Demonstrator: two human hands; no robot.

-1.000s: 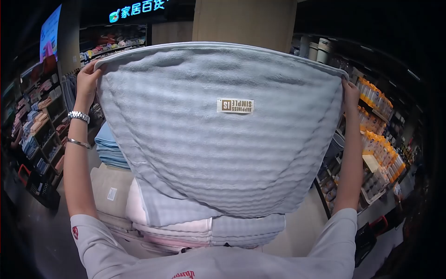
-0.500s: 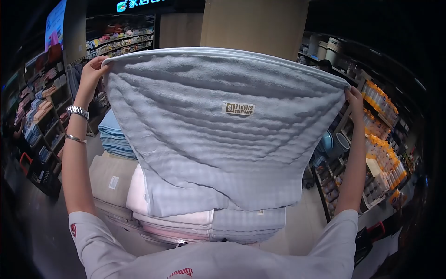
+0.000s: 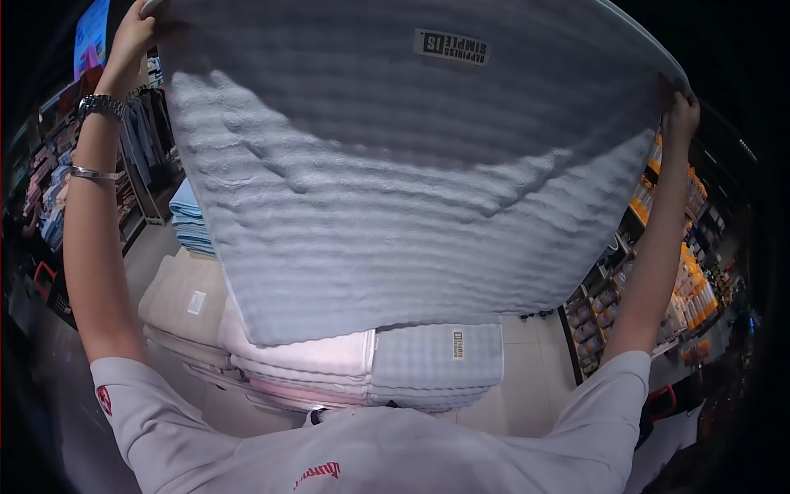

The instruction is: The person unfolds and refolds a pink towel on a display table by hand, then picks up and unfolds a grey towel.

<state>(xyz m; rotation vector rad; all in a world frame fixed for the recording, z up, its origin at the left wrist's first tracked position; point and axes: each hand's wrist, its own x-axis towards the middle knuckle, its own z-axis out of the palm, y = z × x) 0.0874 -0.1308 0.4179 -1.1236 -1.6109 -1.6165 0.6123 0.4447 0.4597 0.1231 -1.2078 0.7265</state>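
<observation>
A large grey-blue towel (image 3: 395, 247) with a ribbed weave and a sewn label hangs spread out in front of me. My left hand (image 3: 136, 37) grips its upper left corner, at the top edge of the view. At the upper right, my right hand (image 3: 681, 115) is closed on the other corner. The towel's lower edge hangs over a pile of folded pink towels (image 3: 304, 358). Beside those lies a stack of folded grey-blue towels (image 3: 436, 354) with a similar label. Shadow covers the towel's upper part.
Folded beige towels (image 3: 185, 300) and a stack of bright blue towels (image 3: 192, 218) sit at the left of the display. Shelves of goods in orange packaging (image 3: 695, 284) stand on the right. Clothes (image 3: 148, 128) hang at the left, above a tiled floor (image 3: 535, 362).
Both hands have risen and moved farther apart, carrying the towel up and stretching it wider. More of the folded grey-blue stack shows below it.
</observation>
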